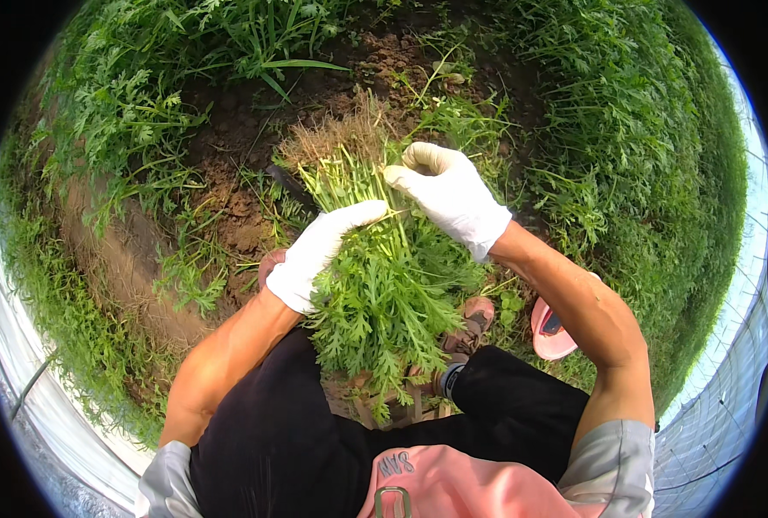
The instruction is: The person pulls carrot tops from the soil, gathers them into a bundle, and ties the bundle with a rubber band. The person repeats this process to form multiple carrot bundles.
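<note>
A thick bunch of leafy greens with lobed leaves (384, 293) lies between my knees, its leaves toward me and its pale stems and brown, thread-like roots (336, 134) pointing away. My left hand (324, 250), in a white glove, is closed round the left side of the stems, with the thumb laid across them. At the right of the stems is my right hand (453, 194), also white-gloved. Its thumb and forefinger are bent together against the bunch; what they pinch is hidden. A thin yellowish strip (396, 212) shows across the stems by my left thumb.
Dense green plants (608, 129) grow on the right, with more plants (134, 121) on the left. Bare brown soil (229, 207) lies ahead. A brown shoe (477, 319) is below the bunch. A pink object with a dark inset (550, 332) is beside my right forearm.
</note>
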The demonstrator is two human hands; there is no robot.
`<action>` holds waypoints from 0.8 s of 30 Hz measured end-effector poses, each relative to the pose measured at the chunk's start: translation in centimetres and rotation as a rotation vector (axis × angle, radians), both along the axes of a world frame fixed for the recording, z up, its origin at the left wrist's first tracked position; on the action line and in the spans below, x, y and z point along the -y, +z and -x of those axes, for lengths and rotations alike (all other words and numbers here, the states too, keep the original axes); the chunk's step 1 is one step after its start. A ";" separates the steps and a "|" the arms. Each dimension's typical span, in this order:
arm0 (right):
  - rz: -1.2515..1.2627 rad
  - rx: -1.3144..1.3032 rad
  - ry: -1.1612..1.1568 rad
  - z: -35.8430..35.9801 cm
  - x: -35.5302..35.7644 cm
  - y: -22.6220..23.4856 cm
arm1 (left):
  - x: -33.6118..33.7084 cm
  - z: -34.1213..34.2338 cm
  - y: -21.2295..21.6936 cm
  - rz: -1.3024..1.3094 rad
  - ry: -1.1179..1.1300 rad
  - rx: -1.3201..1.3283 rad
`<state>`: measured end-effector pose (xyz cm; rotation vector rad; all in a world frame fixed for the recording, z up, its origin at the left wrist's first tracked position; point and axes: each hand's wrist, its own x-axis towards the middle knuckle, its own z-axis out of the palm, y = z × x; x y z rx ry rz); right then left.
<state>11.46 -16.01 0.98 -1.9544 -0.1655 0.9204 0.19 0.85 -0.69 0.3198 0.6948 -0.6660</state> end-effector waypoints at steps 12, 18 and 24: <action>-0.033 -0.307 -0.264 -2.4 -0.8 -1.0 | -0.2 -0.1 0.4 0.099 -0.053 0.075; -0.288 -0.198 -0.663 -4.4 0.8 -1.8 | -0.9 0.7 -0.5 0.000 -0.027 0.100; 0.096 0.033 0.206 1.4 -1.5 0.8 | -1.1 1.4 -1.7 -0.199 -0.059 0.073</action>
